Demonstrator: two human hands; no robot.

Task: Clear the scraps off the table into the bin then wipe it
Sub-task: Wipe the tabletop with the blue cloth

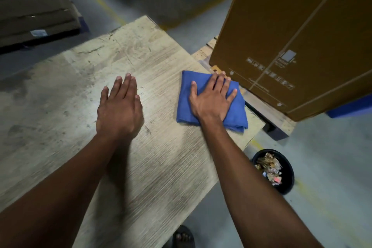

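Right hand (211,99), fingers (231,94) splayed flat, presses the folded blue cloth (211,115) beneath them; left hand (118,110) at nine o'clock, open, on worn wooden table (151,167).

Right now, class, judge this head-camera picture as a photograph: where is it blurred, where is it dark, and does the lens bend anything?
Head view: dim light overall, darkest at the top left corner; the left hand casts a soft shadow on the table; the near table grain smears with motion blur; the wide lens tilts the cardboard box; the right hand on the blue cloth looks fairly sharp.
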